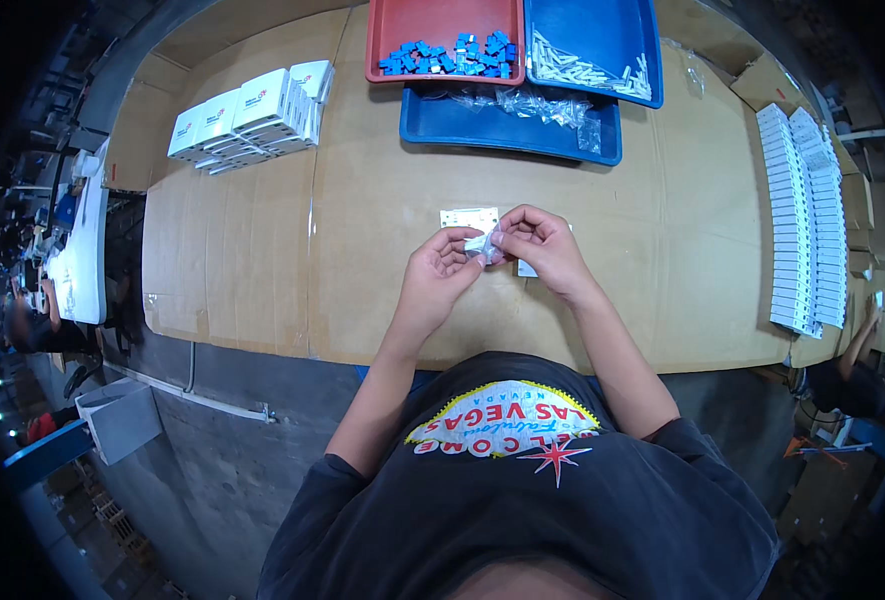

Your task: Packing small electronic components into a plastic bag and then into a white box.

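Over the near middle of the table, my left hand [436, 272] and my right hand [550, 258] meet, fingertips pinched on a small clear plastic bag [485, 246]. Something white shows in or against the bag; its exact shape is too small to make out. Just beyond my fingers lies a flat white piece [469, 216] with small marks on it. Another white piece [526, 269] is partly covered by my right hand.
Cardboard [372, 210] covers the table. At the back stand a red tray [444, 20] of blue parts, a blue tray [592, 30] of white sticks and a lower blue tray [502, 140] of clear bags. White boxes [262, 105] are stacked left, more white boxes [792, 215] right.
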Demonstrator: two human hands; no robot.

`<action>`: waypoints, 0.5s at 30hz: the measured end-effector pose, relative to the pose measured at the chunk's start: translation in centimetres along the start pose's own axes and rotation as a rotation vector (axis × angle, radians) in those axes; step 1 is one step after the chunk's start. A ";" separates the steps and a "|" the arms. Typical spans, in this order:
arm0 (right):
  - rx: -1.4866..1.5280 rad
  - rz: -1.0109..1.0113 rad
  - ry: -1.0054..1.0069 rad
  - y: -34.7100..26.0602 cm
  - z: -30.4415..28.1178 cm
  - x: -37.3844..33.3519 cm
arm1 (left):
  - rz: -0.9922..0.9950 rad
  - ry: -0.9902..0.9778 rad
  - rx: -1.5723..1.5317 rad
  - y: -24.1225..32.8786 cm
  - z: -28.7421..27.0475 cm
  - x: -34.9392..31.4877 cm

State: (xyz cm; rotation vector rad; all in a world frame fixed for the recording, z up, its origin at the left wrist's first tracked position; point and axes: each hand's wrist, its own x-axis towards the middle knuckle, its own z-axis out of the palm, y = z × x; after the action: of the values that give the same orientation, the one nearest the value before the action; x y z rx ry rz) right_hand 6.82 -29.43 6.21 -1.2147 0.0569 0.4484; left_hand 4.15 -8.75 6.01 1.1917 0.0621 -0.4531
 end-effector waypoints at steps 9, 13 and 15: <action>-0.064 0.017 -0.100 -1.7 0.2 -0.4 | -0.037 0.089 -0.236 -0.1 0.6 -0.4; -0.072 0.007 -0.088 -1.3 0.1 -0.3 | -0.057 0.062 -0.240 -0.2 0.3 -0.4; -0.067 0.000 -0.081 -1.2 0.1 -0.2 | -0.069 0.064 -0.276 -0.2 0.3 -0.3</action>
State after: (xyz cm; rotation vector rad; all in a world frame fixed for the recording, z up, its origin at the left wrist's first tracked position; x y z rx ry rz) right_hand 7.01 -29.72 7.34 -1.2615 -0.0276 0.5023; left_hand 3.72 -9.02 6.02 0.9343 0.2154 -0.4512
